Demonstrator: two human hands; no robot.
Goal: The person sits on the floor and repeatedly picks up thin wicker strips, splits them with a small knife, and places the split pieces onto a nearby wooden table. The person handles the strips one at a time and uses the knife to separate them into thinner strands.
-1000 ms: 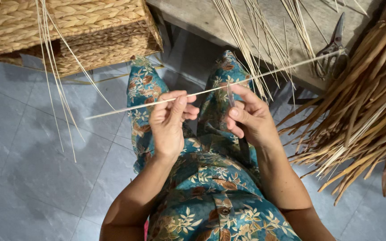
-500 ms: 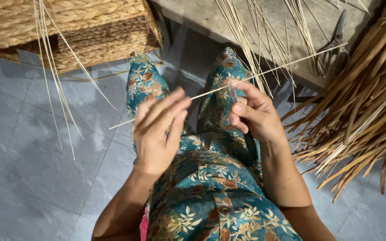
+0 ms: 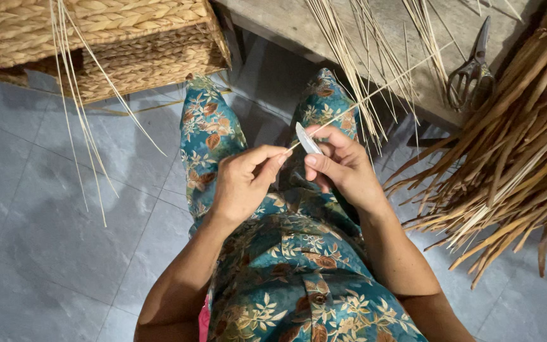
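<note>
Head view looks straight down at your lap, where both hands meet above your knees. Your right hand (image 3: 343,168) is curled around a small knife (image 3: 307,139), its pale blade pointing up and to the left from between thumb and forefinger. Your left hand (image 3: 245,183) is closed, thumb and forefinger pressed together on the near end of a thin pale stick (image 3: 375,94), right at the blade. From that pinch the stick runs up and to the right, slanting over the edge of the wooden table (image 3: 299,25) ahead of you.

On the table, more thin sticks (image 3: 349,57) lie spread out and hang over its edge, and a pair of scissors (image 3: 470,73) rests near its right end. A big bundle of dry brown leaves (image 3: 520,158) fans out to your right, just beside your right arm. To your upper left sits a woven basket (image 3: 96,38) with a few long sticks dangling from it toward the grey tiled floor (image 3: 45,240). Your legs are covered by teal cloth with a leaf pattern (image 3: 286,278).
</note>
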